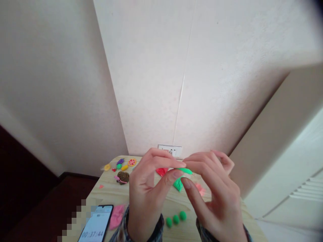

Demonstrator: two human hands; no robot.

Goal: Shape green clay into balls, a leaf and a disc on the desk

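Observation:
Above the table, my left hand (156, 185) is closed, pinching a small, elongated piece of bright green modelling clay (185, 170) between thumb and fingertips. My right hand (212, 188) faces it, its fingers stretched out beside the clay and its thumb apart below. Whether the right fingertips press on the clay is hard to see. Below the hands, three green clay balls (176, 219) sit in a slanting row on the table. Past my fingers, partly hidden, lie a crumpled green lump or wrapper (178, 184), a red one (162, 171) and a pinkish one (200, 189).
The wooden table (111, 191) stands against a wall with a socket (170, 150). Small colourful clay pieces (124, 167) and a brown lump (122, 177) lie at the back left. A phone (97, 223) showing a timer lies front left beside a pink piece (116, 216).

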